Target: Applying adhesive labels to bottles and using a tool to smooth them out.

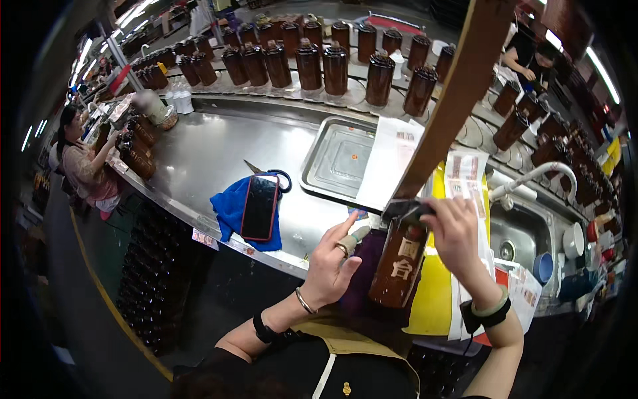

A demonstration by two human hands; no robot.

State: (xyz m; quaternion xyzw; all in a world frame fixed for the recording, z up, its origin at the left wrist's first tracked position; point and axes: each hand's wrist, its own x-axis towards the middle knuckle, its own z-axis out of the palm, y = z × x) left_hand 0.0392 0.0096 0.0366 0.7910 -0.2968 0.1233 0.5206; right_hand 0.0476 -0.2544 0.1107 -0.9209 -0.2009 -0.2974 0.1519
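A brown glossy bottle [393, 282] with pale raised characters lies tilted in front of me on a dark purple cloth [362, 272]. My right hand [458, 233] is closed over the bottle's far end, its fingers on a dark flat piece [407, 210] whose kind I cannot make out. To the left of the bottle, my left hand [332, 259] is open, fingers stretched toward it and thumb apart, with nothing in it. A pale cover sits on one of its fingertips. Whether those fingertips touch the bottle is unclear.
A steel tray [335, 159] with white paper [392, 156] lies beyond. Left are a phone [260, 207] on a blue cloth [229, 206] and scissors [282, 178]. A brown post [458, 86] rises ahead; a sink [525, 229] is right. Brown bottles [308, 65] line the conveyor; two people work nearby.
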